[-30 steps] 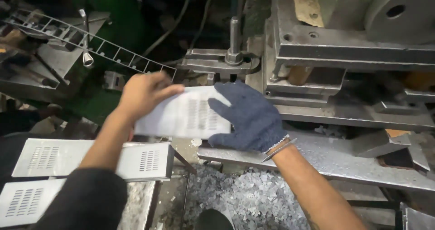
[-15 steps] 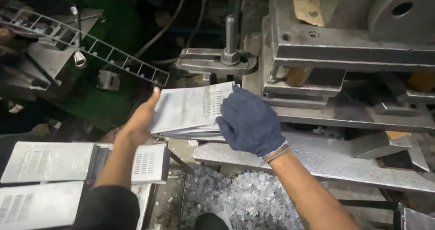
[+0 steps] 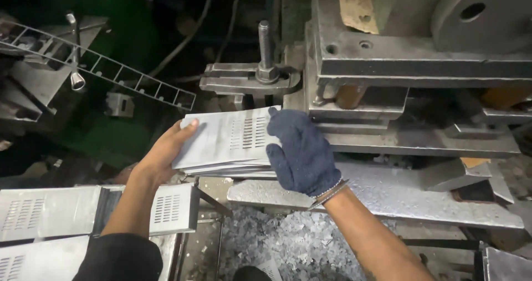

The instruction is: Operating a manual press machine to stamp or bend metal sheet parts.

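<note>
A grey steel press machine (image 3: 421, 65) fills the upper right. Just left of its bed, a stack of slotted silver sheet-metal panels (image 3: 227, 145) is grasped at both ends: bare left hand (image 3: 166, 151) fingers clasp one edge, blue-gloved right hand (image 3: 302, 153) the other.

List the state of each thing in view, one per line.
Left hand: bare, gripping the sheet stack's left edge.
Right hand: gloved, resting on the stack.
Sheet stack: held level, slots facing up.
Press: nothing visibly under it.
Scrap chips: piled loose below.
</note>
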